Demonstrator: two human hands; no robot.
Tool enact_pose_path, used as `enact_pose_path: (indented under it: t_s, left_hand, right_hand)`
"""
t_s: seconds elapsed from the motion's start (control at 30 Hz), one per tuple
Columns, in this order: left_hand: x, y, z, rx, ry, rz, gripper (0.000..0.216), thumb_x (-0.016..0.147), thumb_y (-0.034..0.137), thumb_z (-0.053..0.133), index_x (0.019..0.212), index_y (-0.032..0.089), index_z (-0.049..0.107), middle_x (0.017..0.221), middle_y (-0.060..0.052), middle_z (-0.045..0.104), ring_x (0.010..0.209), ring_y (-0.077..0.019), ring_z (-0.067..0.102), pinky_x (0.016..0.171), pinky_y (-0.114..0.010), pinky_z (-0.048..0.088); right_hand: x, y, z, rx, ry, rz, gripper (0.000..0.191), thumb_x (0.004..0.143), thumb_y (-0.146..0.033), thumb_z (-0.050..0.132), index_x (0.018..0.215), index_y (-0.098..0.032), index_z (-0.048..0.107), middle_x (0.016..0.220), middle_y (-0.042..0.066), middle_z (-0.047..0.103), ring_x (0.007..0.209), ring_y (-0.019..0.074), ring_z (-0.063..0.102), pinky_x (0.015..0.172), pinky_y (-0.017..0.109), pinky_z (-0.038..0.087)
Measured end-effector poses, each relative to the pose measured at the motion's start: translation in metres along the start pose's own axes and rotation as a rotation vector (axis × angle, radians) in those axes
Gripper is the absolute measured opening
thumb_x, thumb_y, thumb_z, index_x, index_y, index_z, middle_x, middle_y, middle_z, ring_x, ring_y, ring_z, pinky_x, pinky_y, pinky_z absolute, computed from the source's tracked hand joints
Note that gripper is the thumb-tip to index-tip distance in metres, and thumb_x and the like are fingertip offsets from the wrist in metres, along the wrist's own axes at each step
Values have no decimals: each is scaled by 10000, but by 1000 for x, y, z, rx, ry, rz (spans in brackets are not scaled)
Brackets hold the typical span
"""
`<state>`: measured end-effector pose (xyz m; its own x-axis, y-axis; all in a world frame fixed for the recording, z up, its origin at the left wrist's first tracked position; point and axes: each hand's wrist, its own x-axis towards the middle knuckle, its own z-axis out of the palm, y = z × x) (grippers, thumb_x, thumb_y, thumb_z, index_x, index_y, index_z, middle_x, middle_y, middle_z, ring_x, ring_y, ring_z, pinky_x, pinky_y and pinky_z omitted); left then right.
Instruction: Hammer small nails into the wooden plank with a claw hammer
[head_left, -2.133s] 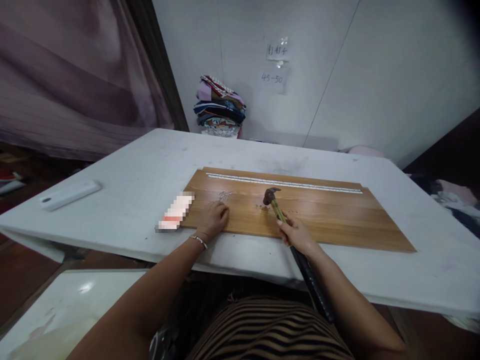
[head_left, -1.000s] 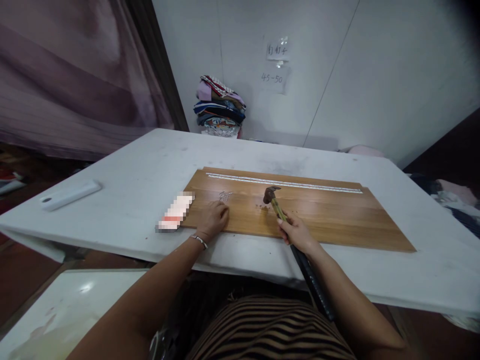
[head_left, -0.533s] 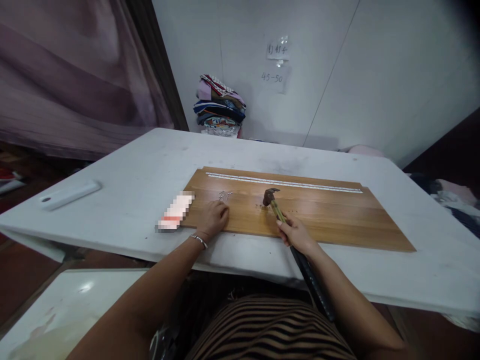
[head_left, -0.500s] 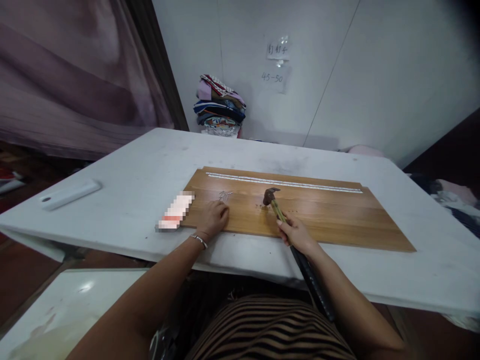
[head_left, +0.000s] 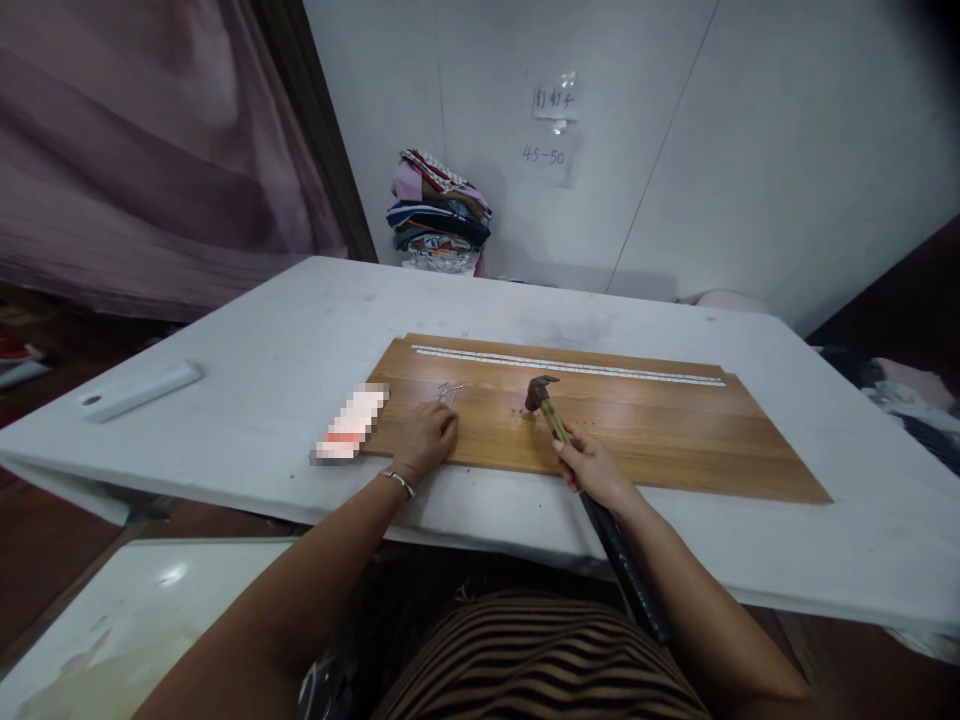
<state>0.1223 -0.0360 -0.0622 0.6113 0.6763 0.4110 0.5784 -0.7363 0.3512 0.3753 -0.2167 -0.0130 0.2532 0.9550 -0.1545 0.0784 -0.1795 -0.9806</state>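
1. 6 o'clock, nearest: wearer's striped shirt (head_left: 555,650). Clock centred on the wooden board (head_left: 667,430), which lies flat; 12 is away from the wearer.
2. 6 o'clock: hammer (head_left: 606,525), black handle end slanting back toward the wearer. Right hand (head_left: 592,468) clamped round the handle partway up, fingers wrapped, thumb forward.
3. Between 8 and 9: left hand (head_left: 426,440), bracelet (head_left: 399,484) at its wrist, resting at the board's near edge. Fingers bent under, tips hidden; cannot tell whether they are together or hold anything.
4. 10 o'clock, close in: hammer head (head_left: 537,393), claw toward 3. Contact with the wood unclear. Small dark marks beside it.
5. Between 9 and 10: loose nails (head_left: 451,391), just beyond the left hand.
6. 12 o'clock: two white strips (head_left: 570,367) along the board's far side.
7. 11 o'clock, past the white table (head_left: 262,330): folded clothes (head_left: 442,215), stacked.
8. Step, judged from pose: hammer at the ready or pausing; no nail discernible under the head. Next move would call for a firm right grip, left fingers clear of the head; nails within easy left reach.
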Motion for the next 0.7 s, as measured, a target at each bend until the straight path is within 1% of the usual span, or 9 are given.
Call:
enact_pose_path:
  t_s: [0.13, 0.47, 0.6, 0.7]
  left_hand:
    - [0, 0, 0, 8, 9, -3, 174, 927, 208, 526, 881, 194, 693, 941, -74, 684, 908, -226, 609, 851, -371, 490]
    - [-1, 0, -1, -6, 11, 0, 188, 929, 212, 521, 885, 196, 703, 942, -79, 679, 905, -228, 609, 850, -374, 496]
    - [0, 0, -1, 1, 8, -2, 186, 928, 218, 519, 877, 194, 696, 937, -77, 679, 903, -230, 607, 844, -375, 494]
    - [0, 0, 0, 2, 0, -4, 183, 925, 215, 518, 874, 198, 693, 936, -71, 678, 906, -224, 604, 847, -368, 492]
  right_hand:
    - [0, 1, -1, -14, -14, 8, 611, 833, -414, 600, 1364, -122, 523, 511, -105, 438, 374, 109, 380, 350, 226, 361]
    - [-1, -5, -1, 21, 10, -5, 534, 835, -387, 607, 1321, -170, 569, 576, -89, 450, 393, 92, 377, 349, 217, 352]
    - [-2, -6, -1, 26, 1, -20, 513, 848, -393, 614, 1314, -182, 582, 566, -92, 438, 396, 90, 375, 358, 214, 361]
    - [-1, -4, -1, 16, -3, -16, 540, 846, -407, 614, 1328, -168, 571, 544, -96, 437, 388, 94, 368, 353, 217, 356]
